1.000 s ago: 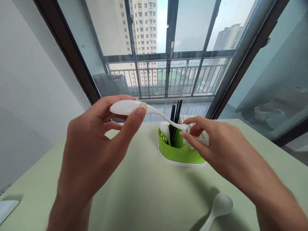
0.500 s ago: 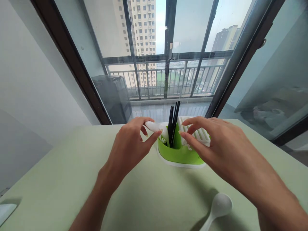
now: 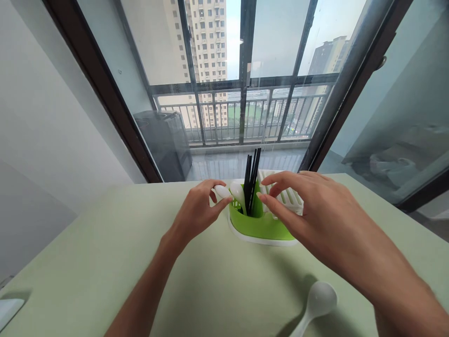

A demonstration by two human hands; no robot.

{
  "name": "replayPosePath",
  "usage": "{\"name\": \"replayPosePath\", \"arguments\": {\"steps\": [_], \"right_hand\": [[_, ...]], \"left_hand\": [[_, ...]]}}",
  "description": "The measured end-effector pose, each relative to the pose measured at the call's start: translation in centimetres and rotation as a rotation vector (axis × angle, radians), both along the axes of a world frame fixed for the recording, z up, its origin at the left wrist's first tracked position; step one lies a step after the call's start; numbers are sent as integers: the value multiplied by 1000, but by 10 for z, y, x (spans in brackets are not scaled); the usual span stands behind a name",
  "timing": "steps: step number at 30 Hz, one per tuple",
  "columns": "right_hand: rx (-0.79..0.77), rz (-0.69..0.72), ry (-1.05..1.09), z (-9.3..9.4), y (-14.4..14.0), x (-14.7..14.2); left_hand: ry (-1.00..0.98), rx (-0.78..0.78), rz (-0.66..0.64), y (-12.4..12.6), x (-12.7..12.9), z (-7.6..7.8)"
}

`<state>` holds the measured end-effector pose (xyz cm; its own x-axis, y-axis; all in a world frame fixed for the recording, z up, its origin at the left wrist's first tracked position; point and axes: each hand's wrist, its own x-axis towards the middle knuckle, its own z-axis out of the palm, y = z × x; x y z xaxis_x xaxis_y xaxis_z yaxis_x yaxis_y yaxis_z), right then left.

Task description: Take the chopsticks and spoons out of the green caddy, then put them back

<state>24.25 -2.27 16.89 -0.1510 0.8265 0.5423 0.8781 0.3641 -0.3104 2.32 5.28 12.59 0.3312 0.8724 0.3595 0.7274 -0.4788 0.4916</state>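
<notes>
My left hand (image 3: 201, 206) pinches a white spoon (image 3: 222, 191) between thumb and fingers, at the left rim of a green utensil holder (image 3: 270, 228). Another white spoon (image 3: 237, 193) stands in the holder's left part, bowl up. Beside it, several black chopsticks (image 3: 250, 182) rise upright. My right hand (image 3: 301, 196) hovers over the holder's right front, thumb and forefinger slightly apart with nothing visible between them. Behind those fingers is a white slotted rack (image 3: 289, 197) on the holder's right side, partly hidden by the hand.
A larger white spoon (image 3: 321, 299) lies on the pale green table (image 3: 115, 262) near the front edge. The corner of a white object (image 3: 10, 308) shows at the far left. Behind the table stands a glass door with a dark frame (image 3: 105, 93).
My left hand has drawn slightly down with its spoon, showing the standing spoon more clearly. My right hand has shifted slightly left.
</notes>
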Motion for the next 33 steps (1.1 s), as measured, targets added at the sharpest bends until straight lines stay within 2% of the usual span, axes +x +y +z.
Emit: {"name": "replayPosePath", "arguments": {"steps": [7,11,15,21,26,28,30,33], "right_hand": [[2,8,-1,2,-2,-1],[-1,28,0,3,-2,-2],[-2,41,-6,4,-2,-3],[21,48,8,4,-3,-2],[31,47,19,6,-5,-4],[40,45,26,7,-6,-4],[59,47,26,7,-7,-4],[82,52,26,8,-8,-3]], "left_hand": [[-39,-85,-91,4,5,-14],[-61,-96,-79,6,7,-21],[-57,-87,-71,5,8,-23],[3,-33,-20,2,5,-18],[37,206,164,-14,19,-1],[1,276,171,-24,26,10],[-6,269,86,-35,33,20],[129,125,-185,-53,45,24]]}}
